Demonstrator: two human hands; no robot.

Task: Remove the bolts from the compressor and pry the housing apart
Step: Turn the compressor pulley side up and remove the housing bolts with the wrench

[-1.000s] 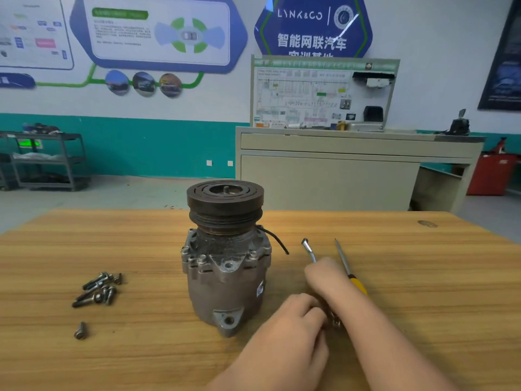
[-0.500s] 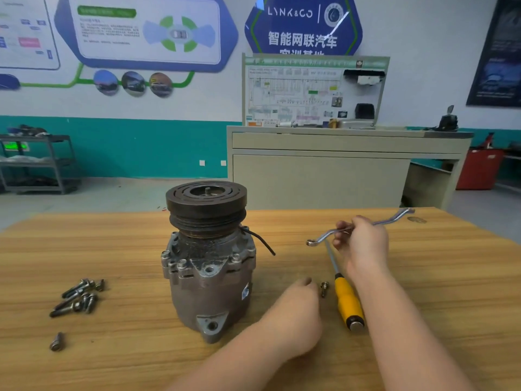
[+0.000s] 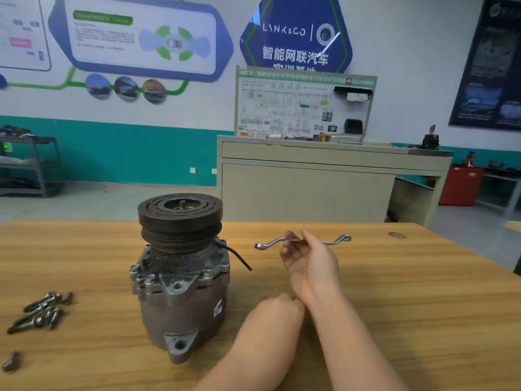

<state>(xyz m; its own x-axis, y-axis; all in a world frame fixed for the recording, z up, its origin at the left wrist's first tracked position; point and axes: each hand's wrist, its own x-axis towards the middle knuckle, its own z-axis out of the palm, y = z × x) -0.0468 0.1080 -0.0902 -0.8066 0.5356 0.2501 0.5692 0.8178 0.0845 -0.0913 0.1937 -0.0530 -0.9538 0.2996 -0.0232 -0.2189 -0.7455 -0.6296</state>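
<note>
The compressor (image 3: pixel 180 277) stands upright on the wooden table (image 3: pixel 423 306), pulley end up, to the left of both hands and apart from them. A short black wire (image 3: pixel 238 256) juts from its upper right side toward the right hand. Several bolt heads remain visible around its upper flange.

Right hand (image 3: pixel 313 263): raised above the table, palm turned up and toward the left, fingers (image 3: pixel 293 251) loosely curled. It holds a double-ended ring wrench (image 3: pixel 303 241) across the fingertips near the middle of the shaft; the wrench lies roughly level, one ring end projecting left of the hand toward the compressor, the other projecting right. The grip is light, at the fingertips only.

Left hand (image 3: pixel 277 311): low over the table, just below and left of the right wrist, touching or nearly touching it. The fingers are curled under and turned away from the camera; whether they hold anything cannot be told.

A cluster of loose bolts (image 3: pixel 42 311) lies on the table far left of both hands, beyond the compressor. One single bolt (image 3: pixel 11 361) lies apart from the cluster, nearer the front edge.

Behind the table, beyond the hands, stands a beige cabinet (image 3: pixel 310 182) carrying a wiring display board (image 3: pixel 304 105).
</note>
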